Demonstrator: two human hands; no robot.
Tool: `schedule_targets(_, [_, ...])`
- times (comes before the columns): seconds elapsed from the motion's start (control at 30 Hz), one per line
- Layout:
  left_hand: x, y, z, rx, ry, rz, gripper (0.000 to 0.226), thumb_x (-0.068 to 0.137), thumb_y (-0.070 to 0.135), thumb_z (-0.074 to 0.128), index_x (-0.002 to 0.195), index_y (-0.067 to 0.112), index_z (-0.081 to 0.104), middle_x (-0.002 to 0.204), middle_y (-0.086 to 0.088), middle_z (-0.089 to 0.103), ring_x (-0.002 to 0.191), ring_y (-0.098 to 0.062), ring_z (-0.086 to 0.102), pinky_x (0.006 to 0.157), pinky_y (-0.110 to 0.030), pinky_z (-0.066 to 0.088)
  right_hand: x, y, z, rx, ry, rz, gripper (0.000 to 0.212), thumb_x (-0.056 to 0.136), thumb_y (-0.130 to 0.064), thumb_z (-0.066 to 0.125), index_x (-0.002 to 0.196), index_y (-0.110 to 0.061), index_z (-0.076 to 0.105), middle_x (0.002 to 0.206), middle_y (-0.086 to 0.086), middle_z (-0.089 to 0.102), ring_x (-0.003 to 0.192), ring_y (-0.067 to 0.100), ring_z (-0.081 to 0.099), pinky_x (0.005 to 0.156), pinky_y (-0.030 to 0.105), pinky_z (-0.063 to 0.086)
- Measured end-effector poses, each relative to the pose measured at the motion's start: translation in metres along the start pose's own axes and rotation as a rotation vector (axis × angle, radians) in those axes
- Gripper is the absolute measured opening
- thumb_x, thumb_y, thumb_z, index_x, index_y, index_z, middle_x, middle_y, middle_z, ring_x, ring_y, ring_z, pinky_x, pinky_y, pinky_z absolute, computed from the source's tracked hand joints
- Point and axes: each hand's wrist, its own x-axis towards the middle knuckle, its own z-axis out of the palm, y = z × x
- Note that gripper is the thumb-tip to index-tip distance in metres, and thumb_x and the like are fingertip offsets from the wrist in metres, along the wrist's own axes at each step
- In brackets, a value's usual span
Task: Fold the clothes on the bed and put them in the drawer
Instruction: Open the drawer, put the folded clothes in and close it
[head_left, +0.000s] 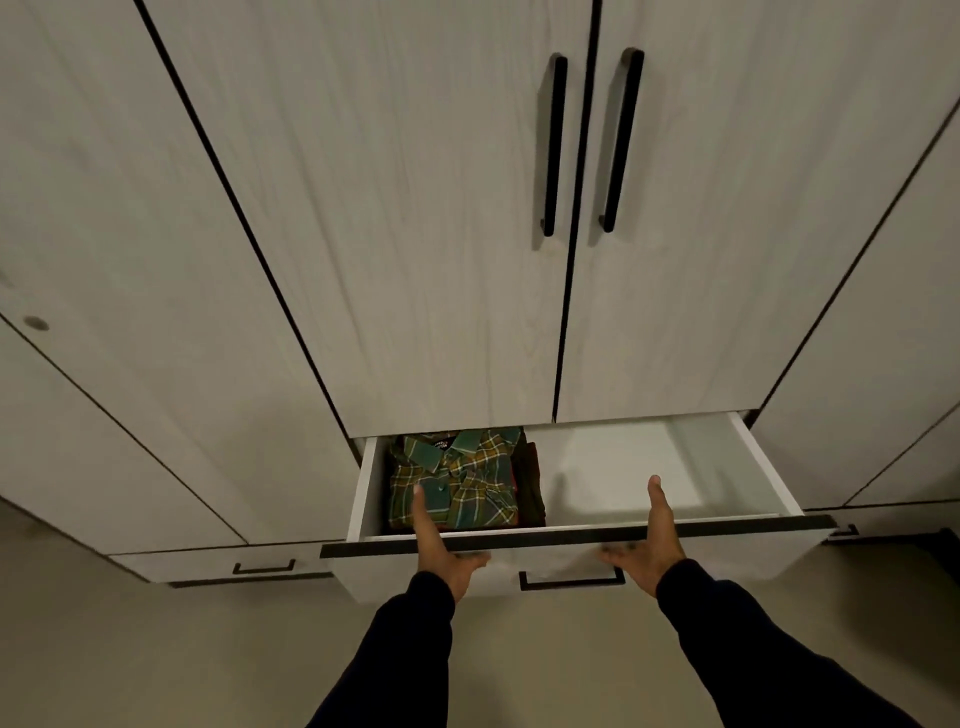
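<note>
Two hands are positioned at the front panel of the open drawer (717, 467) in the head view. Left hand (441, 540): fingers straight and released, extended over the panel's top edge into the drawer, fingertips above the lower edge of the folded plaid shirt (457, 478); whether they contact the fabric cannot be determined. Right hand (652, 545): fingers straight and released, extended over the same edge above the bare drawer floor, thumb spread along the panel. Neither hand grips anything.

Plaid shirt: green and yellow check, folded to a rectangle, lying flat in the left section of the drawer. Long axis runs front to back; the collar points to the rear, toward the wardrobe doors (467, 234). A dark folded garment (532, 483) lies just beside it, touching its right edge. The right section of the drawer holds nothing but shadow.

Black drawer handle (571, 581) sits on the panel between both wrists. Dark sleeves (410, 654) cover both forearms
</note>
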Motion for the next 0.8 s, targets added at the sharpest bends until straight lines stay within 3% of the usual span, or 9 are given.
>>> schedule_targets(0.1, [0.026, 0.013, 0.014, 0.018, 0.004, -0.008, 0.105, 0.058, 0.08, 0.07, 0.144, 0.024, 0.047, 0.136, -0.015, 0.057, 0.131, -0.04, 0.046, 0.114, -0.069, 0.02, 0.019, -0.017, 0.019, 0.028, -0.021, -0.004, 0.088, 0.081, -0.072, 0.065, 0.154, -0.042, 0.025, 0.162, 0.015, 0.021, 0.142, 0.046, 0.032, 0.11, 0.062, 0.038])
schedule_targets(0.23, [0.064, 0.034, 0.029, 0.06, -0.021, 0.0, 0.118, 0.042, 0.065, 0.087, 0.146, 0.028, 0.045, 0.142, -0.013, 0.052, 0.132, -0.039, 0.046, 0.114, -0.066, 0.028, 0.05, -0.036, 0.041, -0.002, -0.028, -0.002, 0.075, 0.088, -0.06, 0.066, 0.151, -0.032, 0.037, 0.154, 0.015, 0.038, 0.133, 0.043, 0.045, 0.106, 0.056, 0.044])
schedule_targets(0.37, [0.097, 0.046, 0.039, 0.115, 0.002, -0.013, 0.061, 0.089, 0.046, 0.068, 0.14, 0.018, 0.052, 0.136, -0.013, 0.059, 0.127, -0.036, 0.053, 0.112, -0.06, 0.035, 0.075, -0.048, 0.06, -0.067, -0.03, 0.022, 0.048, 0.091, -0.041, 0.069, 0.132, -0.027, 0.049, 0.146, 0.018, 0.04, 0.126, 0.042, 0.049, 0.103, 0.051, 0.048])
schedule_targets(0.5, [0.118, 0.055, 0.055, 0.106, 0.012, -0.021, 0.036, 0.092, 0.043, 0.066, 0.12, 0.021, 0.061, 0.127, -0.011, 0.063, 0.122, -0.034, 0.056, 0.113, -0.059, 0.034, 0.1, -0.064, 0.066, -0.1, -0.054, 0.047, 0.076, 0.074, -0.039, 0.079, 0.14, -0.018, 0.05, 0.141, 0.025, 0.049, 0.12, 0.043, 0.055, 0.092, 0.049, 0.055])
schedule_targets(0.7, [0.135, 0.059, 0.065, 0.074, 0.0, -0.011, 0.036, 0.089, 0.041, 0.069, 0.12, 0.024, 0.063, 0.125, -0.013, 0.065, 0.121, -0.033, 0.057, 0.116, -0.058, 0.031, 0.111, -0.071, 0.079, -0.132, -0.119, -0.016, 0.033, 0.089, -0.02, 0.065, 0.12, -0.009, 0.062, 0.126, 0.021, 0.062, 0.117, 0.037, 0.059, 0.106, 0.049, 0.046])
schedule_targets(0.8, [0.143, 0.062, 0.067, 0.123, -0.029, 0.009, 0.056, 0.083, 0.043, 0.074, 0.133, 0.025, 0.056, 0.135, -0.017, 0.057, 0.125, -0.039, 0.053, 0.115, -0.058, 0.034, 0.123, -0.074, 0.086, -0.153, -0.095, -0.023, 0.025, 0.091, -0.015, 0.064, 0.115, -0.009, 0.061, 0.126, 0.02, 0.061, 0.122, 0.037, 0.056, 0.108, 0.051, 0.044])
